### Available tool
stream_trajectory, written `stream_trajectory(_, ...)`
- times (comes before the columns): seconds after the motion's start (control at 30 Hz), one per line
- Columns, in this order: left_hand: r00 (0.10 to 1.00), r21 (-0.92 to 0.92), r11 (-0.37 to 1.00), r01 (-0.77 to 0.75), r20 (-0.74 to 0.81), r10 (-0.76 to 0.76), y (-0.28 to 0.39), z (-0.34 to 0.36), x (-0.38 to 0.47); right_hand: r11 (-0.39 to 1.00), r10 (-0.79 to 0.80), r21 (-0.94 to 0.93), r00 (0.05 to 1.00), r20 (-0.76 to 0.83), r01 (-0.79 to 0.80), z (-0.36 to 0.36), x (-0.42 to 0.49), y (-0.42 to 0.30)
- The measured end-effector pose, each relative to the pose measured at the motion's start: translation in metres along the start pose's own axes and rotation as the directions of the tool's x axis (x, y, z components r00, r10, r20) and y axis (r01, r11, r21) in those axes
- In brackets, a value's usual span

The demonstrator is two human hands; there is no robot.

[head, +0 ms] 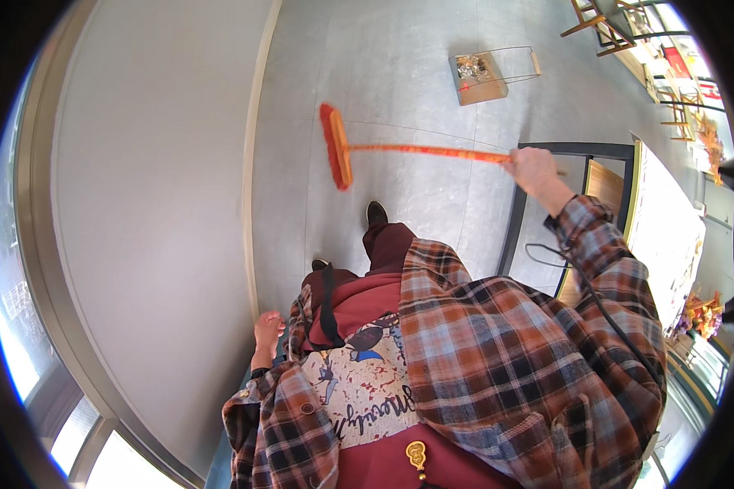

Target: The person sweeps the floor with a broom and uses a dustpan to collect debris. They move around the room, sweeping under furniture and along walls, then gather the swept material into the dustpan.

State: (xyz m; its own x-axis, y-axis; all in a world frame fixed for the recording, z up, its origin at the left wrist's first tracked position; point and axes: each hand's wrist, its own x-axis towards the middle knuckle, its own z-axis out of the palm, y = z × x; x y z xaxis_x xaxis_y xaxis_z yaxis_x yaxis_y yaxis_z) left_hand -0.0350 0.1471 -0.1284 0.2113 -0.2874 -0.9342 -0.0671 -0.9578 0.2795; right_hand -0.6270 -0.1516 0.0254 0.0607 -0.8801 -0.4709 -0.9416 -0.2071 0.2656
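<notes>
My right hand [535,170] grips the orange-and-red patterned handle of a broom [428,150] near its upper end. Out to the left, the orange broom head [340,147] with red bristles is over the grey floor; I cannot tell whether the bristles touch it. My left hand [269,333] hangs low beside the pale wall, fingers loosely bent and nothing visible in them. Farther ahead on the floor stands a box-shaped dustpan [489,85] with a wire bail handle and a wooden grip [535,63]. Crumpled shiny and brown litter [472,68] lies inside it.
A pale wall panel [159,214] with a light baseboard [251,153] runs along my left. Close on my right stands a dark-framed table [575,148] with a bright white top [663,226]. Wooden chairs [605,27] are at the far right. A black cable [605,312] hangs along my right sleeve.
</notes>
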Motion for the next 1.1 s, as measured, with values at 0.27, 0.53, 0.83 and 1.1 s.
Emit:
stream_trajectory(0.27, 0.991, -0.040, 0.990, -0.134, -0.010, 0.134, 0.025, -0.007, 0.006, 0.998, 0.025, -0.053, 0.988, 0.154, -0.017, 0.035, 0.038, -0.017)
stream_trajectory(0.53, 0.972, 0.109, 0.966, -0.234, 0.062, 0.228, -0.023, -0.005, -0.006, 0.967, 0.227, -0.142, 0.970, 0.084, -0.214, -0.004, 0.040, 0.075)
stream_trajectory(0.83, 0.998, -0.031, 0.998, -0.050, -0.046, 0.048, -0.036, -0.014, 0.003, 0.993, 0.045, -0.112, 0.999, 0.028, -0.042, -0.032, 0.013, 0.031)
stream_trajectory(1.1, 0.989, -0.104, 0.988, -0.113, -0.108, 0.102, 0.029, -0.020, -0.015, 0.921, -0.386, 0.079, 0.921, 0.049, 0.382, 0.003, 0.066, -0.136)
